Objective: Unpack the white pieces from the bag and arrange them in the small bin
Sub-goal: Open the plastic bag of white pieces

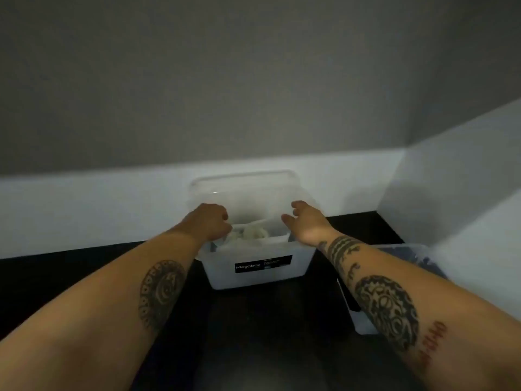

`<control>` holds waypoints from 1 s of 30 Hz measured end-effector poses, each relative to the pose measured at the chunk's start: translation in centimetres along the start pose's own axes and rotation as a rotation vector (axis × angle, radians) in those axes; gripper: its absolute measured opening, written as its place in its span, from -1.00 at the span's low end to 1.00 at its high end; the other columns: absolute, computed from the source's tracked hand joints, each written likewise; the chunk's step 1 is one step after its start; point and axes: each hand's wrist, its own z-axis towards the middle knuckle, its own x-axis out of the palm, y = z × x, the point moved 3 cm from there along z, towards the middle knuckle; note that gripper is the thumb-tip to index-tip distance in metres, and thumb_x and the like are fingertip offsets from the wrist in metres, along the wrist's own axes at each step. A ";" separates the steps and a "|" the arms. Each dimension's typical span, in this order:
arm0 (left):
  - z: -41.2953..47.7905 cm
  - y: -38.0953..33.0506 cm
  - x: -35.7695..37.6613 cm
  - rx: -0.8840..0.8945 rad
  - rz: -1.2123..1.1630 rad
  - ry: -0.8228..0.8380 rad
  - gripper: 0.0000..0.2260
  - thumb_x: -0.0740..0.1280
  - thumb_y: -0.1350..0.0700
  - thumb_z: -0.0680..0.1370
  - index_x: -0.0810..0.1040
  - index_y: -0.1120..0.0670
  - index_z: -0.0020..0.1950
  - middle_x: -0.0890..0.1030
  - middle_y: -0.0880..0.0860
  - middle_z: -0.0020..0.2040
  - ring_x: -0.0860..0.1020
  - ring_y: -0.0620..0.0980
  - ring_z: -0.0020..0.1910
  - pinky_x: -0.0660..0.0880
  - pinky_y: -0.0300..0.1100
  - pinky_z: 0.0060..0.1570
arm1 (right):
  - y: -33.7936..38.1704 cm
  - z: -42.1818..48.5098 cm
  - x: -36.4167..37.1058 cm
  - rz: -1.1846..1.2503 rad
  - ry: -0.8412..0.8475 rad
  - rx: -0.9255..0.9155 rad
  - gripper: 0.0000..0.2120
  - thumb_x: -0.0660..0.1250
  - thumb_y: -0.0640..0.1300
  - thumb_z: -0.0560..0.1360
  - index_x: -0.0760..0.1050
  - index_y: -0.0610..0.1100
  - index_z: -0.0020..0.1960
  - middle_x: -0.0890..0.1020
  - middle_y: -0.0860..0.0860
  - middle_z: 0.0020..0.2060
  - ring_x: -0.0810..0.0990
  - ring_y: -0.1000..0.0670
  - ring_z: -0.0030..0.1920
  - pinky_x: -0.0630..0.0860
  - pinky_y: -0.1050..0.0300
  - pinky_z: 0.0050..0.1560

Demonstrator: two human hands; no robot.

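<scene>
Holding the bag mouth: the left hand (pixel 210 221) has its fingers curled over the left edge of the bag (pixel 277 239), apparently gripping it so that the mouth is pulled wide. The picture is soft, so the exact pinch cannot be made out.
Right hand: the right hand (pixel 306 224) is released, with thumb and fingers spread and relaxed at the bag's right edge. Whether it touches the edge cannot be told. It seems placed to take the opposite side or to reach in.
Bag: thin and pale, it sits inside the translucent bin (pixel 253 280) with its mouth turned upward and its rim showing just above the bin's near wall.
White pieces: the white pieces (pixel 253 234) are rounded, off-white lumps lying in the bag's mouth between the two hands. None is seen outside the bag.
Translucent bin: it stands on the dark surface (pixel 267 334), floor or table unclear, close to the white skirting (pixel 84 207) below the grey wall (pixel 253 80). A black label (pixel 262 263) on its near wall reads Megabox. Whether this is the small bin the task names cannot be told.
Second bin: the second bin (pixel 362 324) stands to the right, largely hidden under the right forearm, with something dark inside.
Obstructions: the bin's walls and the slack bag edges enclose the pieces, so access is judged possible only from above. The second bin lies close under the right arm.
Stage: judged early, with unpacking not yet begun.
</scene>
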 end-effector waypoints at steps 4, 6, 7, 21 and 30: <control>1.0 0.5 2.7 -0.035 0.023 0.100 -0.59 0.37 0.03 0.60 0.50 0.06 0.44 0.53 0.12 0.37 0.53 0.11 0.26 0.52 -0.11 0.15 | 0.4 2.8 1.3 0.014 -0.016 0.142 -0.71 0.21 -0.02 0.67 0.46 -0.27 0.07 0.58 -0.14 -0.03 0.57 -0.10 -0.07 0.45 0.10 -0.07; 1.7 0.5 3.8 -0.019 0.059 0.123 -0.62 0.36 0.08 0.60 0.50 0.09 0.42 0.56 0.15 0.31 0.57 0.12 0.18 0.55 -0.10 0.08 | 0.5 4.2 2.1 0.030 -0.026 0.167 -0.68 0.23 -0.07 0.65 0.38 -0.19 -0.23 0.50 -0.07 -0.29 0.47 -0.03 -0.29 0.42 0.12 -0.21; 2.1 0.7 4.3 -0.012 0.073 0.118 -0.63 0.35 0.11 0.61 0.50 0.10 0.41 0.57 0.16 0.29 0.58 0.12 0.16 0.56 -0.08 0.08 | 0.4 4.9 2.5 0.043 -0.017 0.179 -0.67 0.24 -0.08 0.65 0.37 -0.18 -0.26 0.48 -0.06 -0.32 0.47 -0.04 -0.28 0.41 0.12 -0.21; 4.2 0.3 2.7 0.021 0.072 -0.066 -0.67 0.21 0.32 0.59 0.62 0.06 0.24 0.60 0.13 0.16 0.57 0.11 0.10 0.53 -0.07 0.05 | 1.1 7.8 3.1 0.175 -0.104 0.179 -0.78 0.32 -0.14 0.61 0.57 -0.32 0.00 0.62 -0.16 -0.08 0.63 -0.19 0.01 0.51 0.08 -0.03; 0.4 -1.8 -6.2 0.141 -0.002 -0.424 -0.76 0.29 0.25 0.62 0.69 0.02 0.17 0.66 0.07 0.04 0.63 0.10 -0.01 0.58 -0.07 0.02 | 4.5 2.9 -3.9 0.519 -0.334 -0.036 -0.70 0.44 0.01 0.55 0.57 -0.16 0.18 0.64 -0.03 0.03 0.60 0.03 -0.07 0.49 0.14 0.01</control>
